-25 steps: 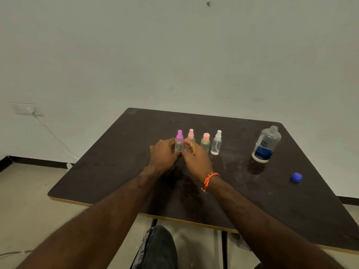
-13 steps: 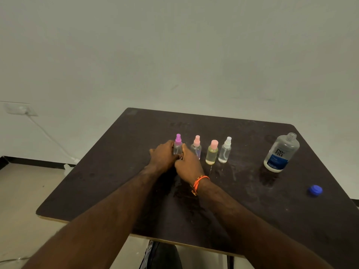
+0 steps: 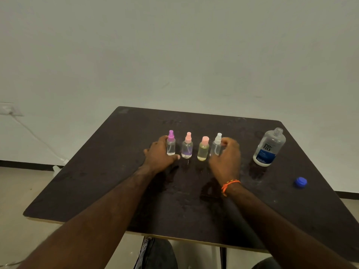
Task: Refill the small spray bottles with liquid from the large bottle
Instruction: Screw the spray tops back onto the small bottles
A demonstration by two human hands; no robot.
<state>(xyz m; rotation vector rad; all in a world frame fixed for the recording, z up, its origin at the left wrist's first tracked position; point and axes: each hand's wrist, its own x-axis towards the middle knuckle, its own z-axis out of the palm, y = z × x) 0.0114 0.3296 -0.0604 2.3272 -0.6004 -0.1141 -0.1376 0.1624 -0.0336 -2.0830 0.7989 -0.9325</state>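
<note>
Four small spray bottles (image 3: pixel 187 145) are ranged at the desk (image 3: pixel 97 181) centre. The purple-capped bottle (image 3: pixel 171 143) is gripped by the left hand (image 3: pixel 158 155); the white-capped bottle (image 3: pixel 216 145) is pinched by the right hand (image 3: pixel 226 158). The uncapped large bottle (image 3: pixel 269 147) is observed at 3 o'clock of the row, its blue cap (image 3: pixel 300 182) lying apart at the bottle's 5 o'clock.

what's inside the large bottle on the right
The uncapped large bottle looks mostly clear; any liquid level is hidden behind its blue label. Its blue cap lies apart on the table.
</note>
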